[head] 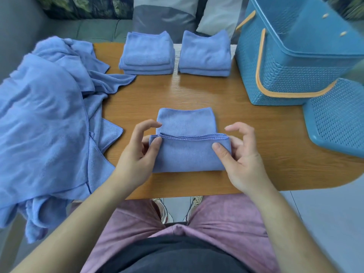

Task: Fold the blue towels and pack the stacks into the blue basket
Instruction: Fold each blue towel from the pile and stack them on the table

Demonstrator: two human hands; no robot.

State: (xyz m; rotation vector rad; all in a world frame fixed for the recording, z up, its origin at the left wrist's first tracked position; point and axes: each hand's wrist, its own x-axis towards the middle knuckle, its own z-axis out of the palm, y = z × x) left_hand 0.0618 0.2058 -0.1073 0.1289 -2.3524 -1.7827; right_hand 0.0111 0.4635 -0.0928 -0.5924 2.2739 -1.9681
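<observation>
Mid-fold at centre frame on the counter (256, 123), the left hand (137, 154) and right hand (240, 156) pinch the towel (187, 152) by its doubled near flap's corners; next, I judge, carry that flap onto the far edge

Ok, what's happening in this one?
A person is folding a blue towel on the wooden table, with the left hand and right hand each pinching an end of the folded-over half. Two folded stacks sit behind, unfolded towels lie left, and the blue basket waits at right.
</observation>
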